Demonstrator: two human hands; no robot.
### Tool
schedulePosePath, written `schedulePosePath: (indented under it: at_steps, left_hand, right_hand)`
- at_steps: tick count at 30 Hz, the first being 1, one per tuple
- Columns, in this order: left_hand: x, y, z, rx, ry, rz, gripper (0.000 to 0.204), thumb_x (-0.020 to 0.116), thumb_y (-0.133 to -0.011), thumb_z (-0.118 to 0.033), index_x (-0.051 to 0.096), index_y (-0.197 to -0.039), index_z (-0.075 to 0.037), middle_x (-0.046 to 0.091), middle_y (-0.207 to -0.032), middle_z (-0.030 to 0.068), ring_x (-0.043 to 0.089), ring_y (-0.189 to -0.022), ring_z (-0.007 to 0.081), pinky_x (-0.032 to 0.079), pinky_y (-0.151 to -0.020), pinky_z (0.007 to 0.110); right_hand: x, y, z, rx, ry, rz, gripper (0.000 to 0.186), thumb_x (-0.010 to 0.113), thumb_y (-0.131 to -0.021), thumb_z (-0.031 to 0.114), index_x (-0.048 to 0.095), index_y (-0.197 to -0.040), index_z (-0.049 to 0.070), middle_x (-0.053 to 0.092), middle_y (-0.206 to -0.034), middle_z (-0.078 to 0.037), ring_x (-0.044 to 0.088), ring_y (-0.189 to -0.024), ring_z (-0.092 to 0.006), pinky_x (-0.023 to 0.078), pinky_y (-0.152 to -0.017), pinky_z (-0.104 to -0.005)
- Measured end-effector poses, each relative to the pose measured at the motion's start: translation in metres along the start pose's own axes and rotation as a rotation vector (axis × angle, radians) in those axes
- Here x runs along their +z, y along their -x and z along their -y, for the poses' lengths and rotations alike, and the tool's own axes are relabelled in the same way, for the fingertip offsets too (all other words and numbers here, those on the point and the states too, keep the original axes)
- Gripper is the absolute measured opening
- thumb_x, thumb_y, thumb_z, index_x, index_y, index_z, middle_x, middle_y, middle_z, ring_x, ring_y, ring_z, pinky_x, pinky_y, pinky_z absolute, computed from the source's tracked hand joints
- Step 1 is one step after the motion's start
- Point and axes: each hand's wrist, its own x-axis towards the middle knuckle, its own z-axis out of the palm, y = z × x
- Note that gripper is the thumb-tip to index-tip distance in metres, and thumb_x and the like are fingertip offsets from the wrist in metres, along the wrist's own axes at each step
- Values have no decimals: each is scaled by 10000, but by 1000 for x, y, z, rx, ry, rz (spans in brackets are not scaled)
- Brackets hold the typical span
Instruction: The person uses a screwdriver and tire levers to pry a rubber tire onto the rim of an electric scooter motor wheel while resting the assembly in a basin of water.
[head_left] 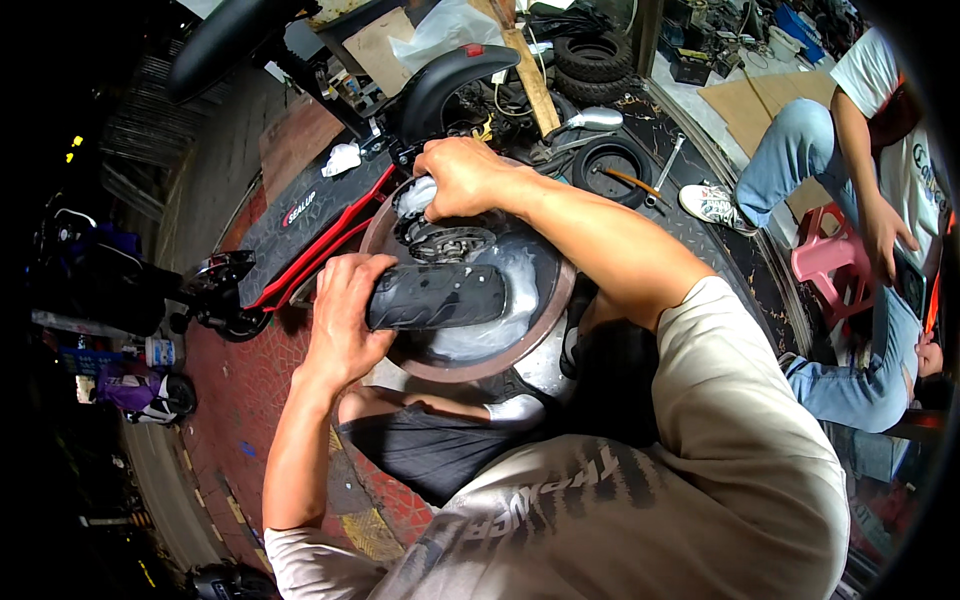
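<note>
1. The left hand grips a small black tyre over the round basin.
2. The right hand clenches a soapy rag against the wheel hub.
3. The tyre looks unmounted; fitting remains.

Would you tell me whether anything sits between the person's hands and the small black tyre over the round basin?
Nothing visible does. The left hand already grips the black tyre at its left end, and the right hand presses on the wet wheel hub just behind it, over the basin.
</note>
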Motion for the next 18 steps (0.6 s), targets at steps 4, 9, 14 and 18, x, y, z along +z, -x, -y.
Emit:
schedulePosePath:
  at_steps: [4,9,14,18]
  left_hand:
    - [-14,5,1,0,19,-1,717,755,-613,18,629,-1316,-41,617,-1209,178,595,-1151,411,479,-1033,494]
    - [-21,10,2,8,30,-4,709,761,-617,21,632,-1312,-33,624,-1199,180,603,-1141,413,482,-1029,489]
    - [-24,12,3,18,35,-11,707,765,-618,21,626,-1309,-33,631,-1214,178,613,-1135,412,483,-1021,483]
    - [-27,12,4,-36,75,6,720,687,-615,52,609,-1328,-1,626,-1227,189,625,-1186,397,483,-1081,438]
  right_hand:
    - [8,4,1,-46,57,-27,554,895,-675,322,786,-1128,21,750,-1119,-207,723,-1090,-399,577,-952,-476]
    - [12,12,2,-72,95,-33,470,854,-691,271,779,-1078,16,725,-1136,-211,706,-1105,-411,575,-968,-483]
    - [14,17,1,-75,105,-34,487,850,-711,258,769,-1117,2,715,-1169,-201,684,-1160,-395,562,-998,-484]
    - [21,19,3,-72,98,-59,465,832,-725,237,769,-1122,1,705,-1205,-205,659,-1199,-397,559,-1020,-485]
